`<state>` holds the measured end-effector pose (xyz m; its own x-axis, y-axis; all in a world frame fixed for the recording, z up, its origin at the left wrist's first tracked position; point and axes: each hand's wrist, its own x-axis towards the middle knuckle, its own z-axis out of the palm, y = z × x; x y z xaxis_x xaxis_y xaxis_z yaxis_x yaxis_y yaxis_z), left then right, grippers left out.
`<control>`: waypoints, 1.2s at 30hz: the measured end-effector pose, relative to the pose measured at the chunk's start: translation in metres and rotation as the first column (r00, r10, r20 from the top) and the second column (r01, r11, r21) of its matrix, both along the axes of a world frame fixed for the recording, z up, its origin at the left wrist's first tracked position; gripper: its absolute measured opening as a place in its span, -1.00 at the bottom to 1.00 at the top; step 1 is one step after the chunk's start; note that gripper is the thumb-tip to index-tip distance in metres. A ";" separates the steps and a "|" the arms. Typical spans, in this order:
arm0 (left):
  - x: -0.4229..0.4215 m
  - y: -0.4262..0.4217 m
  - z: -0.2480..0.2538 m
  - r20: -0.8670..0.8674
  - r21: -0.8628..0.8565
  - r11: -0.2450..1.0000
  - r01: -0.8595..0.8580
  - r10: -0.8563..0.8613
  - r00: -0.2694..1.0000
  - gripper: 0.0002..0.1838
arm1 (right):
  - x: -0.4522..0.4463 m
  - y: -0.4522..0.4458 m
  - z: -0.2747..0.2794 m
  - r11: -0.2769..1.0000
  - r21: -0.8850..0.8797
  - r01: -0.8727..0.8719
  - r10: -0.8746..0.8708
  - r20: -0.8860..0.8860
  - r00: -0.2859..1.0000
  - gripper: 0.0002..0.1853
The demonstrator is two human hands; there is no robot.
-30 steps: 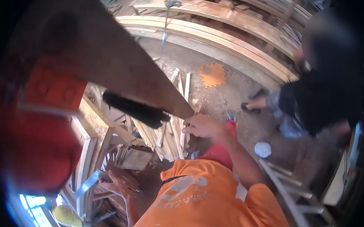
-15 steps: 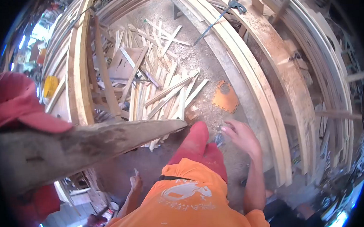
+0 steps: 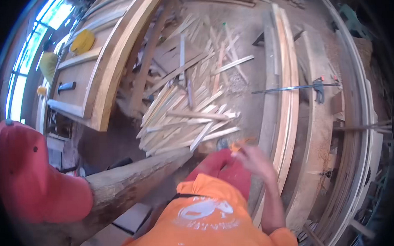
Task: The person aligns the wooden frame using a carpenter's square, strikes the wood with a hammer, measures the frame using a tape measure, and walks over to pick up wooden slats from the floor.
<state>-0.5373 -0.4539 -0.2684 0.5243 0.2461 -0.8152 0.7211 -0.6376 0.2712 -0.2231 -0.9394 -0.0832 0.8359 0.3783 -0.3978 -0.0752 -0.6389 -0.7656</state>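
My right hand (image 3: 253, 159) hangs in front of my red trousers (image 3: 212, 162), a little blurred. Its fingers look loosely stretched, and nothing shows in them. Just beyond the fingertips, an orange piece (image 3: 242, 144) lies on the floor, partly covered by the hand. My left hand is out of sight, low on the left, where a thick rough wooden beam (image 3: 133, 183) crosses in front of me. A heap of thin wood strips (image 3: 184, 123) lies on the floor ahead.
Someone in a red cap (image 3: 41, 173) is close on my left beside the beam. A wooden frame (image 3: 102, 78) holds a yellow object (image 3: 82, 42) and a dark-handled tool (image 3: 66, 86). Long boards (image 3: 288, 88) stretch along my right, with a bar clamp (image 3: 318, 87) across them.
My view has swung left and moved forward, so the strip heap and boards sit differently. My right hand has risen slightly across my thigh. My left hand has gone out of view.
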 end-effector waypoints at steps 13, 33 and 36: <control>0.257 -0.158 0.205 0.296 0.102 0.988 -0.113 0.078 0.952 -0.45 | 0.166 0.005 0.047 0.971 0.022 -0.236 0.235 0.061 0.970 -0.50; 0.940 0.053 0.314 0.788 0.613 0.704 -0.360 -0.576 0.217 -0.43 | 0.575 -0.218 -0.108 0.972 -0.235 0.019 -0.038 -0.076 0.996 -0.51; 1.032 0.147 0.284 0.745 0.657 0.669 -0.347 -0.508 0.431 -0.32 | 0.593 -0.309 -0.182 0.897 -0.437 0.066 -0.088 -0.030 0.996 -0.49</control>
